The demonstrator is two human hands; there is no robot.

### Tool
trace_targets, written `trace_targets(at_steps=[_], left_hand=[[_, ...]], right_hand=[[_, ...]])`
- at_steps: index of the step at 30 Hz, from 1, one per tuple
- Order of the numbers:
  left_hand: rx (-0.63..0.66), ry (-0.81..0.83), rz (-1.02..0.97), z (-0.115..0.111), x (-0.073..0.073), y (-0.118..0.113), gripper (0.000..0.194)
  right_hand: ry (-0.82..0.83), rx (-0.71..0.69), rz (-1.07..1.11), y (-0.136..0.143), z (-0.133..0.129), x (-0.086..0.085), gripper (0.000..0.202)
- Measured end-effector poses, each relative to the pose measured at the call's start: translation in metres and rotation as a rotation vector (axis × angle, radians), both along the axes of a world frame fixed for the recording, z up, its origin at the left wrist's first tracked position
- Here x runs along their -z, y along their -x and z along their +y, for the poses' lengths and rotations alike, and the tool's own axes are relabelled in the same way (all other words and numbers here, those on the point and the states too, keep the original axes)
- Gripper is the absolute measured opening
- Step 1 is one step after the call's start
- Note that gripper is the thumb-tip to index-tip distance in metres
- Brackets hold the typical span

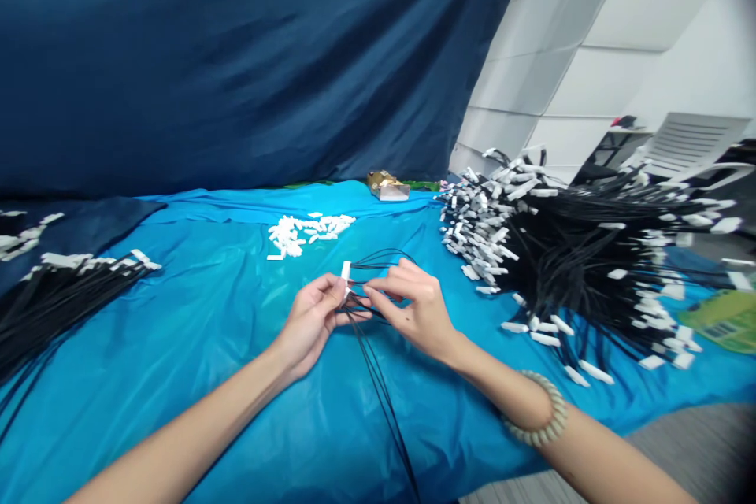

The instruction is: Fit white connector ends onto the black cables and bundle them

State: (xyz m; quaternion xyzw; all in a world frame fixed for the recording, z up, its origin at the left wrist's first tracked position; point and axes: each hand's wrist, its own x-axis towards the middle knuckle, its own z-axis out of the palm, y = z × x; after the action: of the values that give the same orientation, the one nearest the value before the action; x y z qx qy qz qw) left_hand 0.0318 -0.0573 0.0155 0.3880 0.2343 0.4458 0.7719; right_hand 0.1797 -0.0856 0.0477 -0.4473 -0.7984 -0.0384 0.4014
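Over the middle of the blue-covered table, my left hand (316, 315) pinches a small white plastic connector (346, 271) between thumb and fingers. Thin black wires (383, 398) run from around the connector, some hanging down toward the table's front edge and others looping off to the right. My right hand (416, 305) is closed, thumb and forefinger pinching a black wire just right of the connector. How far any wire sits inside the connector is too small to make out. A coiled hair tie (542, 409) circles my right forearm.
Loose white connectors (307, 232) lie in a pile beyond my hands. A large heap of black cables (567, 260) with white ends covers the right side; another bundle (76, 291) lies left. A small open box (388, 186) stands at the back, before a dark blue curtain (236, 63).
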Motion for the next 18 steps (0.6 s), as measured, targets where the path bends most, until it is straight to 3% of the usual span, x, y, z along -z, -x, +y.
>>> trace_targets(at_steps=[9, 15, 18], left_hand=[[-0.091, 0.018, 0.029, 0.004, -0.001, 0.001, 0.014], [-0.130, 0.037, 0.053, 0.008, -0.001, 0.002, 0.014], [-0.134, 0.048, 0.049, 0.007, 0.000, 0.002, 0.014]], right_hand=[[-0.106, 0.000, -0.069, -0.005, 0.000, -0.008, 0.015], [-0.071, -0.220, -0.285, -0.005, -0.004, -0.007, 0.014], [-0.001, -0.249, -0.365, -0.005, -0.003, -0.002, 0.015]])
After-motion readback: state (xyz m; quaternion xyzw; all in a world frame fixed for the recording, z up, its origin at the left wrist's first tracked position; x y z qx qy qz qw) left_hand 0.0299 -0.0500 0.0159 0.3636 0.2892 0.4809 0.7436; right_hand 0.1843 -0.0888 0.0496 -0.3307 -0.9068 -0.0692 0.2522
